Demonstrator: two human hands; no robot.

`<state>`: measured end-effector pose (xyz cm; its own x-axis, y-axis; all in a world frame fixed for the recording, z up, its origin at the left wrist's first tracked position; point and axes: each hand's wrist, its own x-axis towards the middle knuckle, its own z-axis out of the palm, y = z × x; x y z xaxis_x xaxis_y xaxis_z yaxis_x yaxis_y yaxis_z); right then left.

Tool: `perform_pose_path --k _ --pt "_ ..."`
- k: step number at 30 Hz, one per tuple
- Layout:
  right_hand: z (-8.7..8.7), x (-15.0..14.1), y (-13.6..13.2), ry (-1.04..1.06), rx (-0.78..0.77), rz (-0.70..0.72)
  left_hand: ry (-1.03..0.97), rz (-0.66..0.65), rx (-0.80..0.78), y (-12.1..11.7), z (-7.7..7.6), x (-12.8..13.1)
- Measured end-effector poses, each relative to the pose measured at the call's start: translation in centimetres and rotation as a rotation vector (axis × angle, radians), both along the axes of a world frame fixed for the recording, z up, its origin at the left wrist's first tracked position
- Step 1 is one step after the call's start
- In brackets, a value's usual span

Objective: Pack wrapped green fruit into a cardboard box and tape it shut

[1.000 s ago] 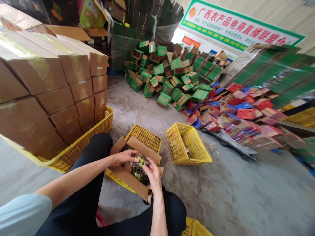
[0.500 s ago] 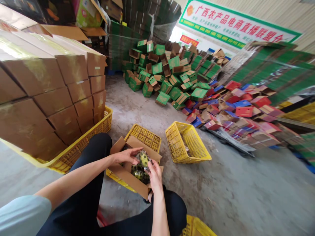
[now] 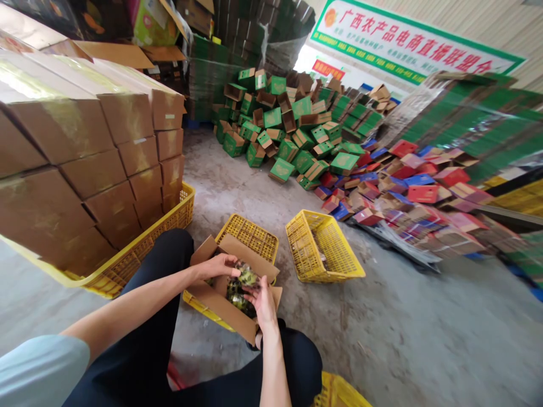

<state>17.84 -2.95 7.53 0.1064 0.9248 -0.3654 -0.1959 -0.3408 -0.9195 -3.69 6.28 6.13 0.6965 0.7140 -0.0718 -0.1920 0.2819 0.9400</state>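
An open brown cardboard box (image 3: pixel 214 302) rests on an upturned yellow crate (image 3: pixel 250 236) between my knees. Inside it lie yellow-green fruits in clear plastic wrap (image 3: pixel 242 284). My left hand (image 3: pixel 218 265) reaches over the box's left flap, fingers curled on the wrapped fruit. My right hand (image 3: pixel 263 302) comes from the near side, fingertips pinching the same wrap. Both hands sit low inside the box opening.
A tall stack of sealed brown cartons (image 3: pixel 80 147) stands on a yellow crate (image 3: pixel 139 251) at left. A yellow basket (image 3: pixel 322 249) sits on the concrete floor to the right. Piles of small green boxes (image 3: pixel 288 130) and red and blue boxes (image 3: pixel 407 192) lie beyond.
Half a second ago both hands held the wrapped fruit lifted above the box. It is now lower, pressed down among the others inside the box.
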Motion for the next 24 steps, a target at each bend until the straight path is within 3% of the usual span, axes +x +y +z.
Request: perform_pose_path --k 5,12,19,24 --pt "0.7 0.0 -0.1 0.04 0.084 0.059 0.102 0.092 0.005 0.0 -0.2 0.2" --pt "0.8 -0.3 -0.5 -0.102 0.125 0.134 0.149 0.096 -0.003 -0.5 0.0 0.4" --pt "0.1 0.0 -0.1 -0.168 0.147 0.004 0.035 0.032 -0.151 -1.2 0.7 0.0" --pt "-0.2 0.4 0.0 -0.106 0.148 -0.094 -0.042 -0.125 -0.217 -1.3 -0.1 0.1"
